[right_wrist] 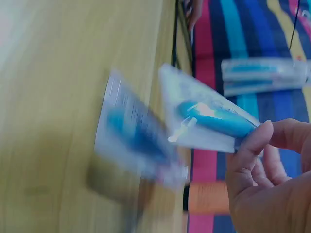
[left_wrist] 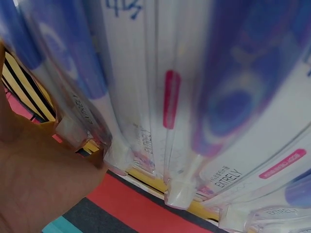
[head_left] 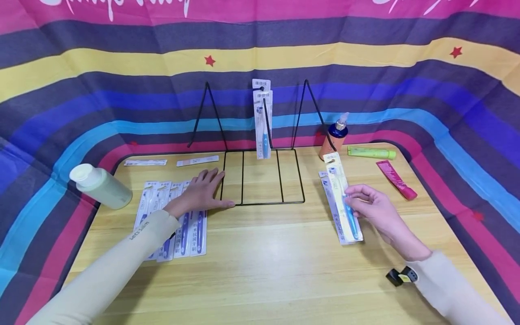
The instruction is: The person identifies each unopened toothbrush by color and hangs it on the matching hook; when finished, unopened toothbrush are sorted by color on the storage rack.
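My right hand [head_left: 373,206] pinches a packaged blue toothbrush [head_left: 335,180] by its edge, tilted above the table. Another blue toothbrush pack [head_left: 331,207] lies just behind and below it; the right wrist view shows the held pack [right_wrist: 209,114] apart from this lower one [right_wrist: 133,133]. My left hand [head_left: 203,189], fingers spread, rests at the left side of a black wire rack [head_left: 270,203]. Under that forearm several packaged purple toothbrushes [head_left: 199,237] lie in a row, partly hidden; they fill the left wrist view. Two toothbrush packs [head_left: 259,128] hang from the rack's middle hook.
A pale green bottle [head_left: 106,189] stands at the left, near two slim packets [head_left: 145,162] at the back. Behind the rack's right arm is an orange pump bottle [head_left: 328,145], with a green tube [head_left: 371,152] and a magenta tube [head_left: 396,180] farther right. Striped cloth [head_left: 162,97] encloses the table's back and sides.
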Available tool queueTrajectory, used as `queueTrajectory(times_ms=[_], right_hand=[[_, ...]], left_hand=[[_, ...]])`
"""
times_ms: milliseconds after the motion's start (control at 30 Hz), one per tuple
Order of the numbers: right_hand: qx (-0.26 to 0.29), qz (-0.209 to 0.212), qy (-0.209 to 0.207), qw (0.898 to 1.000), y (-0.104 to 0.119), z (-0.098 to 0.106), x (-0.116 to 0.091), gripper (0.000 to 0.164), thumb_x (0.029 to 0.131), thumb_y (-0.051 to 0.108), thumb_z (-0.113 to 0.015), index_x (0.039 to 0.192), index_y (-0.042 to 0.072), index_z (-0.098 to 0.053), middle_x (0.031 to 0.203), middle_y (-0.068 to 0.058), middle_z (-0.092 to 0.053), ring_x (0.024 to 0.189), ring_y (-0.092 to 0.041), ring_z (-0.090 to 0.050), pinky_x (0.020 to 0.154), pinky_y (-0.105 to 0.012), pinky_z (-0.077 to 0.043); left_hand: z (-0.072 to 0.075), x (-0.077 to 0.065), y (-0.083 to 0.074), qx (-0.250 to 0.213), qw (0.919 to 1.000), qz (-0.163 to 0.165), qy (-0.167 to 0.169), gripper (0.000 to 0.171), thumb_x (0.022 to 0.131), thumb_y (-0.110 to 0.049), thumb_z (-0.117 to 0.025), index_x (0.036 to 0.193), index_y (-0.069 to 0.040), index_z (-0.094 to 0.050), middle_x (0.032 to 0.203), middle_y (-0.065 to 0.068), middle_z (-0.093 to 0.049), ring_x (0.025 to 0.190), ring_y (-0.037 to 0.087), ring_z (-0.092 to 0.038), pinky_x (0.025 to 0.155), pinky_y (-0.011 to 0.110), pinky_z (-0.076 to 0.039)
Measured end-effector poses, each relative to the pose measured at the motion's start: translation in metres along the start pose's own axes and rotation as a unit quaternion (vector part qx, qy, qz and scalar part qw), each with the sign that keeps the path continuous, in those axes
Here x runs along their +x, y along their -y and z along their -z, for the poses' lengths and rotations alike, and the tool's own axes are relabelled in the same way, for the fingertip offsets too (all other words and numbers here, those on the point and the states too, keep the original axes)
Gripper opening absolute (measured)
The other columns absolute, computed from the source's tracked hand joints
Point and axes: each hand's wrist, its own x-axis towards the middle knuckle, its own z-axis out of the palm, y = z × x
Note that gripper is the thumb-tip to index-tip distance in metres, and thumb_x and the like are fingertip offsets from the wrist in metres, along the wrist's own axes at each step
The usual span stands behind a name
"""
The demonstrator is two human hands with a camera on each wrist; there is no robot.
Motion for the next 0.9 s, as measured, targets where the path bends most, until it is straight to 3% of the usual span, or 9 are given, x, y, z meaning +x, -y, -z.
queueTrajectory(times_ms=[200, 467, 633, 900], right_hand=[[0.049, 0.087, 0.027, 0.995, 0.019, -0.042, -0.014, 0.015, 0.104, 0.004, -0.074, 0.119, 0.007, -0.073, 0.117, 0.004, -0.075, 0.103, -0.013, -0.072, 0.083, -0.026, -0.061], [0.076, 0.226, 0.036, 0.971, 0.057, -0.092, -0.023, 0.016, 0.099, -0.009, -0.073, 0.113, -0.004, -0.068, 0.112, -0.008, -0.077, 0.107, -0.02, -0.074, 0.089, -0.029, -0.061], [0.083, 0.254, 0.036, 0.963, 0.074, -0.117, -0.018, 0.016, 0.098, -0.007, -0.074, 0.113, -0.006, -0.068, 0.107, -0.012, -0.077, 0.101, -0.022, -0.073, 0.086, -0.03, -0.061], [0.078, 0.241, 0.022, 0.967, 0.075, -0.146, -0.001, 0.023, 0.099, -0.004, -0.074, 0.121, -0.001, -0.07, 0.117, -0.014, -0.075, 0.103, -0.027, -0.072, 0.088, -0.034, -0.062]], left_hand=[[-0.004, 0.002, 0.001, 0.002, 1.0, -0.004, -0.002, 0.117, 0.093, -0.073, -0.07, 0.172, -0.001, -0.023, 0.176, 0.029, -0.018, 0.159, 0.056, -0.016, 0.125, 0.074, -0.014], [-0.001, 0.002, 0.0, 0.012, 0.9999, 0.004, 0.003, 0.117, 0.093, -0.074, -0.07, 0.173, -0.003, -0.023, 0.177, 0.026, -0.018, 0.16, 0.054, -0.015, 0.126, 0.071, -0.014], [-0.001, 0.002, 0.002, 0.015, 0.9999, 0.005, 0.004, 0.116, 0.094, -0.073, -0.071, 0.173, -0.003, -0.022, 0.178, 0.026, -0.017, 0.16, 0.054, -0.015, 0.126, 0.071, -0.014], [0.001, 0.0, 0.002, 0.018, 0.9998, 0.001, 0.0, 0.117, 0.093, -0.072, -0.071, 0.173, -0.003, -0.023, 0.177, 0.027, -0.018, 0.159, 0.055, -0.017, 0.125, 0.072, -0.017]])
